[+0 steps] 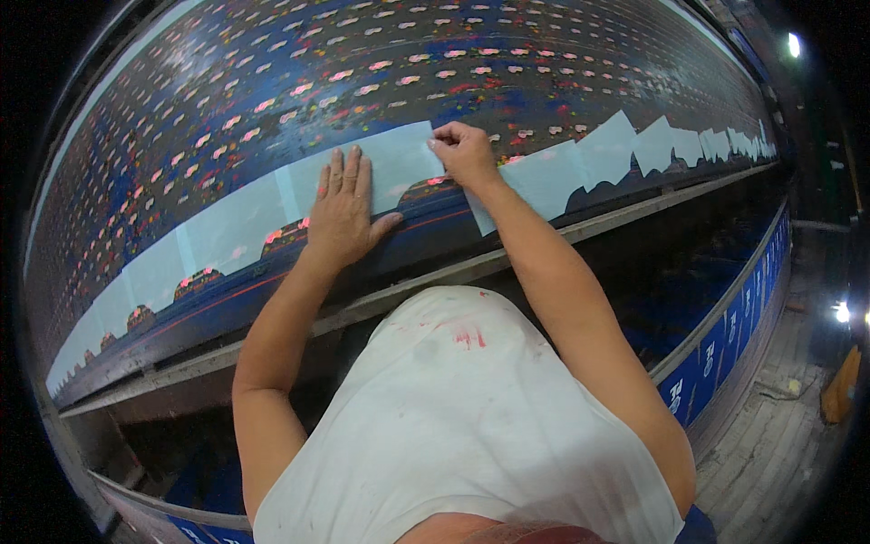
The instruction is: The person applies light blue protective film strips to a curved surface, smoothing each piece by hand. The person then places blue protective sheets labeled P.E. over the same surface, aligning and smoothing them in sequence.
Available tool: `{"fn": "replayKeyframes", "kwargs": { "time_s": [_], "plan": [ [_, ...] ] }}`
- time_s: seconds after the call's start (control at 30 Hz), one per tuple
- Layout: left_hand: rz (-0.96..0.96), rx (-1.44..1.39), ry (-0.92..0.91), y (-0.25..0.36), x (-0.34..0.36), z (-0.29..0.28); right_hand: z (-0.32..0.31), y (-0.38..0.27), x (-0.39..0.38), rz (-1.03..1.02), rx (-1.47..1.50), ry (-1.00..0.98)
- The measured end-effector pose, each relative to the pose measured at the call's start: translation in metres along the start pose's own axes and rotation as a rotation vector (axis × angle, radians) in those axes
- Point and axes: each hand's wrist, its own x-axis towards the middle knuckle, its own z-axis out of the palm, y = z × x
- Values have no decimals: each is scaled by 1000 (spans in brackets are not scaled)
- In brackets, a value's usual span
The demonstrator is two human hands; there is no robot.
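Observation:
A long, dark surface (pixel 227 91) with rows of small pink and coloured motifs spans the upper view. Along its lower band lie pale paper strips (pixel 236 208) with cut-out shapes at their lower edge. My left hand (pixel 349 204) rests flat on a pale sheet (pixel 385 154), fingers stretched out. To its right, my right hand (pixel 464 156) pinches that sheet's right end near the upper corner. Beneath my right wrist is another pale sheet (pixel 535 181), with more jagged, overlapping pieces continuing to the far right.
A narrow ledge (pixel 408 290) runs along the surface's near edge, in front of my body. Blue panels (pixel 725 335) with white markings line a rail at the right, above a pale wooden floor (pixel 752 453). An orange object (pixel 838 385) stands at the far right.

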Motion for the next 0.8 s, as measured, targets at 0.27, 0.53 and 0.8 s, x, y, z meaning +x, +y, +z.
{"fn": "replayKeyframes", "kwargs": {
  "time_s": [0.27, 0.53, 0.8],
  "plan": [
    [144, -43, 91, 71, 81, 35, -74, -10, -4, 11, 66, -230],
    [-44, 14, 55, 114, 106, 48, -238, 20, -8, -326, -1069, -275],
    [-86, -151, 183, 207, 132, 74, -274, 41, -27, -539, -555, -487]
  ]
}}
